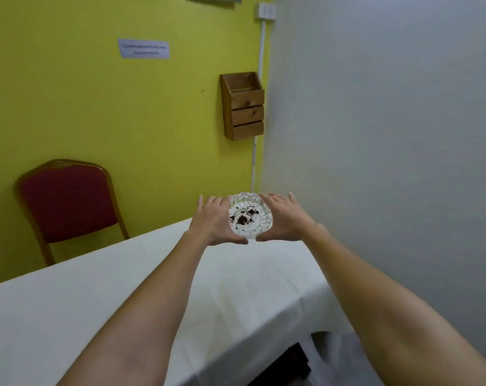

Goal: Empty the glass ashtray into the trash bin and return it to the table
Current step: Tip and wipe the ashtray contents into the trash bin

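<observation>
Here, left hand [212, 220] and right hand [287, 217] clasp one ashtray [250, 216]; wall sign [143, 48] at 11 o'clock, writing seemingly unreadable.

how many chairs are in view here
1: a red-cushioned chair with a wooden frame stands against the yellow wall, beyond the far edge of the white-clothed table. Others may be outside the view.
</observation>
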